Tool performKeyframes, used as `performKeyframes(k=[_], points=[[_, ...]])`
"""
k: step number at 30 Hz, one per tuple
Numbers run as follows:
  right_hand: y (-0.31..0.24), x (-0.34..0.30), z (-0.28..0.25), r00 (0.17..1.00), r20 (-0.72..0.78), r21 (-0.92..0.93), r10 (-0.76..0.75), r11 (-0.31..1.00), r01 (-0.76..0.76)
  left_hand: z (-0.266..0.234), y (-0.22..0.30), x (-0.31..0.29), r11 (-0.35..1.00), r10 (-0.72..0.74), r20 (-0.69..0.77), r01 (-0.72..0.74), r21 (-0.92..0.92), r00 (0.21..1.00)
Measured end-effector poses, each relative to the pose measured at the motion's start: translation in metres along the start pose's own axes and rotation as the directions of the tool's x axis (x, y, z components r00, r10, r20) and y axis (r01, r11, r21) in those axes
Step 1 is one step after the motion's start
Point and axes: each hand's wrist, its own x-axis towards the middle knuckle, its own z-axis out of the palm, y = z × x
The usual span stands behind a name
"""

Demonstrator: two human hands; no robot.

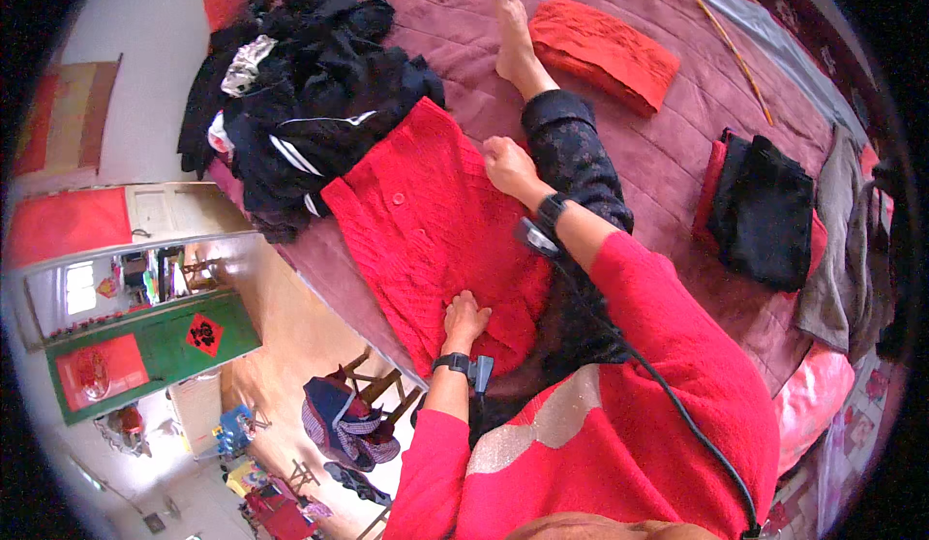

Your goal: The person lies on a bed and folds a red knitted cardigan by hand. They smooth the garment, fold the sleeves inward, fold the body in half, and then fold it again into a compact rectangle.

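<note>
A red cable-knit cardigan [411, 216] with a button lies folded on the bed, in front of me and partly over my leg. Flat on its lower part rests my left hand [466, 319], fingers stretched out on the knit. My right hand [511, 168] is at the cardigan's right edge, beside my bent leg. Its fingers are curled closed, and whether they grip the knit is hidden. Each wrist wears a black strap with a small device.
Dark clothes [319, 85] are heaped at the left edge of the bed [435, 8]. An orange-red folded cloth [605, 54] lies beyond my foot. Folded black garments [763, 211] and a grey garment [840, 250] are on the right, with a thin stick [721, 42] farther back. A chair with clothes [348, 419] stands below left.
</note>
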Motion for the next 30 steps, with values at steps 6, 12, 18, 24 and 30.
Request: performKeyframes(k=[6, 12, 18, 24, 30], points=[[0.002, 0.036, 0.032, 0.976, -0.047, -0.066, 0.213, 0.974, -0.215, 0.005, -0.005, 0.007, 0.996, 0.031, 0.002, -0.03, -0.089, 1.0], [-0.001, 0.054, 0.048, 0.961, 0.156, -0.169, 0.229, 0.964, -0.203, 0.008, -0.008, 0.007, 0.993, 0.038, -0.017, -0.04, -0.109, 0.999], [0.013, 0.077, 0.041, 0.988, -0.091, -0.212, 0.123, 0.967, -0.14, 0.01, -0.01, 0.006, 0.992, 0.065, -0.04, -0.069, -0.109, 0.997], [-0.02, 0.094, 0.064, 0.984, -0.103, -0.214, -0.143, 0.97, 0.118, 0.013, -0.011, 0.007, 0.993, 0.056, -0.035, -0.059, -0.105, 0.998], [-0.062, 0.101, 0.122, 0.982, 0.146, -0.148, -0.124, 0.978, 0.145, 0.018, -0.014, 0.01, 0.996, 0.054, 0.023, -0.052, -0.078, 0.998]])
